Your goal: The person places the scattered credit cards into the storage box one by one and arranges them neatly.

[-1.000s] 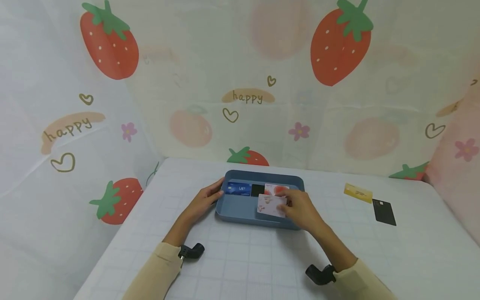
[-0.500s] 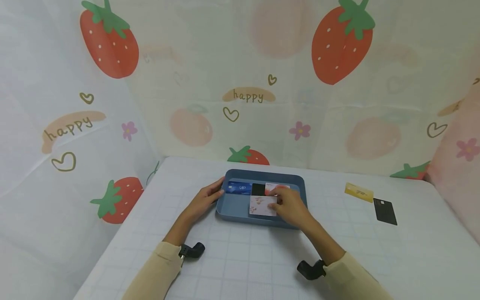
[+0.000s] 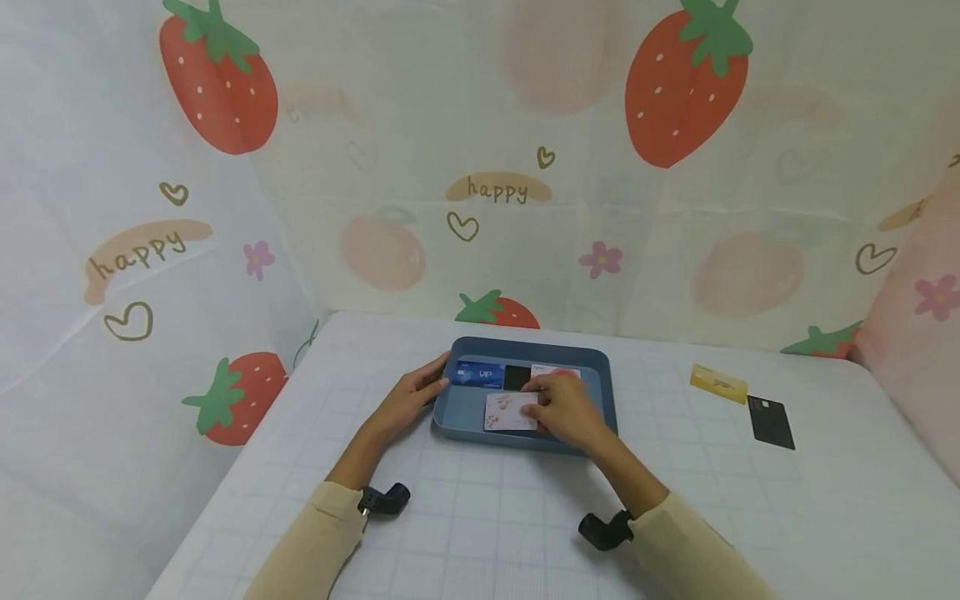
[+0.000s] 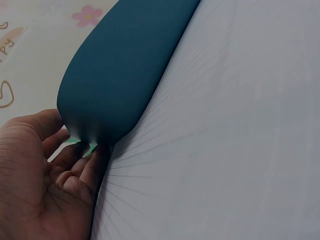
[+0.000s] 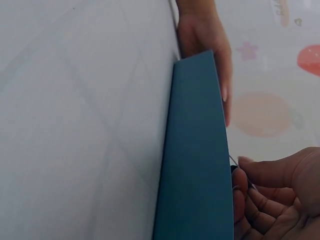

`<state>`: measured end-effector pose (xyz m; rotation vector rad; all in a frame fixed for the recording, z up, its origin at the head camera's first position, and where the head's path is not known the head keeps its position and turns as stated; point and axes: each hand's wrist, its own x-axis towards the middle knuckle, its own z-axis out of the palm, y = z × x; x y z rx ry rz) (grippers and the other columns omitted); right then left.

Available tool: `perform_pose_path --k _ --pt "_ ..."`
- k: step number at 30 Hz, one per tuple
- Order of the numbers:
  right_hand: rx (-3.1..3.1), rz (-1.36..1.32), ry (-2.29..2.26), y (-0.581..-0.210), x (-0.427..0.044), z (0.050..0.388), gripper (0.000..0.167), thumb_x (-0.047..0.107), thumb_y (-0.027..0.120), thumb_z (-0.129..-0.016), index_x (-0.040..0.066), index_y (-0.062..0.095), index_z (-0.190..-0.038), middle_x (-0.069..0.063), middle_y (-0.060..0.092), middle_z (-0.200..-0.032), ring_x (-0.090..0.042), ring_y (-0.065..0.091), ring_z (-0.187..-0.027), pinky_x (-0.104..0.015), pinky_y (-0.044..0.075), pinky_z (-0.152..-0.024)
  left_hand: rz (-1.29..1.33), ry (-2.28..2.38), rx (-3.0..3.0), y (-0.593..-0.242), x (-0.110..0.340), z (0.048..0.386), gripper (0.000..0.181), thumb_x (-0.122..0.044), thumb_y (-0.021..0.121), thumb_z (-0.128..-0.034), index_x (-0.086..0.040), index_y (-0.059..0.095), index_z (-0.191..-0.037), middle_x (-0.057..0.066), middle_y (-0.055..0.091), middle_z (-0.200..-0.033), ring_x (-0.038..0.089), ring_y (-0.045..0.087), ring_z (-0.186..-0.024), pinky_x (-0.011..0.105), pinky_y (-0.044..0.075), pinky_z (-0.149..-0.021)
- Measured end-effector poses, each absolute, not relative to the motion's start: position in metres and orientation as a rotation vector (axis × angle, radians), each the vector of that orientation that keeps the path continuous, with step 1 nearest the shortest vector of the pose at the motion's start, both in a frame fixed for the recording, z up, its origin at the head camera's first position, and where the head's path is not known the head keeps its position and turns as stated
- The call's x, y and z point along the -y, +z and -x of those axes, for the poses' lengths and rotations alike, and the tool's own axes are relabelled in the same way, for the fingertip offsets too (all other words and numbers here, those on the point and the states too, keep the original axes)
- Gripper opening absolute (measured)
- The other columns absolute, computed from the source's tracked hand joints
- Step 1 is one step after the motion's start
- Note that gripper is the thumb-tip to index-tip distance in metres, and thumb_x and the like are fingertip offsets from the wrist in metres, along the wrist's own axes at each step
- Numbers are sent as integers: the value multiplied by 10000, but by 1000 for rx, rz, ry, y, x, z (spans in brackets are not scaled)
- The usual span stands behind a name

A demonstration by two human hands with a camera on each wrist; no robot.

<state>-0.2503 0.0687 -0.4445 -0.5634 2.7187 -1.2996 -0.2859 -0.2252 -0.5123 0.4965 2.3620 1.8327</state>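
In the head view my right hand (image 3: 567, 410) pinches a white card with a small floral print (image 3: 510, 412) between thumb and fingers, low over the front half of a blue-grey tray (image 3: 457, 429). The right wrist view shows this hand (image 5: 280, 192) just past the tray wall (image 5: 197, 150); only a thin card edge shows there. My left hand (image 3: 408, 398) rests at the tray's left end. In the left wrist view the fingertips of that hand (image 4: 50, 175) touch the outside of the tray wall (image 4: 120, 75). Along the tray's back lie a blue VIP card (image 3: 480, 375), a black card (image 3: 517, 378) and a partly hidden red-and-white card (image 3: 555, 371).
To the right of the tray a yellow card (image 3: 718, 383) and a black chip card (image 3: 771, 422) lie on the white gridded tablecloth (image 3: 465, 517). A strawberry-print cloth (image 3: 390, 150) hangs behind and at both sides.
My right hand has moved left over the tray with the floral card, from near its right end to about the middle. The left hand has stayed at the left end.
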Motion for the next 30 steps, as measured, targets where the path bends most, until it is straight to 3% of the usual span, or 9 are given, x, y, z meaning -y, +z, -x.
perform_pose_path --k 7,18,30 --pt "-2665 495 -1379 -447 -56 254 208 37 743 -908 -52 720 -1095 -55 662 -697 -167 575 -482 -222 500 -459 -482 1848 -2334 -512 225 285 557 -152 506 -1080 -95 308 -1598 63 288 -1651 218 260 -1520 399 282 -1208" --pt "-2730 337 -1356 -449 -39 258 180 54 755 -909 -28 704 -1060 -75 625 -671 -176 572 -470 -215 473 -455 -521 1843 -2340 -510 227 284 583 -230 524 -1077 -90 303 -1599 82 286 -1651 235 266 -1519 423 293 -1202" --pt "-2792 322 -1302 -453 -25 258 193 82 773 -901 -32 703 -1040 -51 617 -654 -160 549 -453 -220 463 -437 -497 1836 -2356 -511 226 284 560 -168 510 -1080 -78 309 -1595 88 299 -1647 207 271 -1517 397 244 -1227"
